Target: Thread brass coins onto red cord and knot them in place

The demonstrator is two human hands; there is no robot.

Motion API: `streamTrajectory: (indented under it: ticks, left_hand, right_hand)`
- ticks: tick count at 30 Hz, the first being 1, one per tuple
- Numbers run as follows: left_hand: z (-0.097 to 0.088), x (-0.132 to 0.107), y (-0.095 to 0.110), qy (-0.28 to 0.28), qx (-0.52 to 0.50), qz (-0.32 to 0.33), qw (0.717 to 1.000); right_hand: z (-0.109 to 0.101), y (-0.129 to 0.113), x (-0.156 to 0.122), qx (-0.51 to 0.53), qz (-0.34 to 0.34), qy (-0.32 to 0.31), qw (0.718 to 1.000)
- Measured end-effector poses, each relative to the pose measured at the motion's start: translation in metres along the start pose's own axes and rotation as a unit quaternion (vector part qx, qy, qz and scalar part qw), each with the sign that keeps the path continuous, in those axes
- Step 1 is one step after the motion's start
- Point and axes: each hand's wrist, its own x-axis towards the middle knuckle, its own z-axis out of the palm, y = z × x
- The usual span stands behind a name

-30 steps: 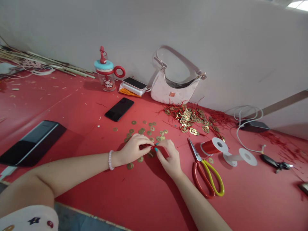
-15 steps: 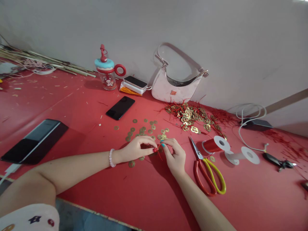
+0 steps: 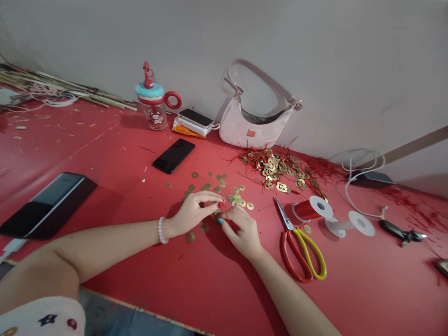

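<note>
- Red thread (image 3: pixel 222 204) sits between our two hands, low over the middle of the table (image 3: pixel 140 289), above some loose coins.
- Our left hand (image 3: pixel 191 213) holds it, thumb and forefinger pinched narrow; we wear a pale bead bracelet (image 3: pixel 161 230) on that wrist.
- Our right hand (image 3: pixel 245 233) is curled just beside it, thumb and forefinger close together, a strand running down to them; we cannot tell whether they grip it.
- Brass coins (image 3: pixel 236 198) with holes lie scattered around our fingers, some partly hidden by our left hand.
- Beyond them, before the bag (image 3: pixel 252 135), we see a pile of coin clusters (image 3: pixel 275 165) tangled with red strands.
- Right of our right hand lie scissors (image 3: pixel 287 225), slightly open, with one red and one yellow handle; near them are a red spool (image 3: pixel 310 210) and a white spool (image 3: pixel 360 224).
- Farther back we have a black phone (image 3: pixel 174 155) lying flat, and a cup (image 3: pixel 156 116) with a blue lid by the wall.
</note>
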Motion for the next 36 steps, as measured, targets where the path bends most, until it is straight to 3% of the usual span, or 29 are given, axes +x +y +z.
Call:
streamTrajectory:
  ticks: [3, 10, 15, 26, 33, 36]
  left_hand:
    - [0.0001, 0.0004, 0.0009, 0.008, 0.017, -0.018, 1.0]
    - [0.0005, 0.0004, 0.0029, -0.011, -0.009, -0.018, 1.0]
    - [0.0, 0.0005, 0.0038, -0.02, -0.004, -0.022, 1.0]
    - [-0.0011, 0.0003, 0.0033, -0.049, 0.003, -0.059, 0.997]
    - [-0.0001, 0.0003, -0.0006, -0.049, 0.014, -0.054, 0.997]
    - [0.0003, -0.0001, -0.0011, -0.057, 0.012, -0.061, 0.996]
  right_hand:
    - [-0.0014, -0.0039, 0.0008, -0.003, -0.015, 0.018, 1.0]
    - [-0.0048, -0.0058, -0.0007, -0.093, -0.049, 0.123, 0.987]
    - [-0.0057, -0.0036, -0.0006, -0.064, -0.066, 0.093, 0.991]
    - [-0.0046, 0.0011, -0.0045, -0.014, 0.013, 0.099, 0.995]
    - [-0.0008, 0.0, 0.0013, -0.086, -0.068, 0.101, 0.989]
    - [0.0001, 0.0002, 0.0025, -0.103, -0.073, 0.105, 0.986]
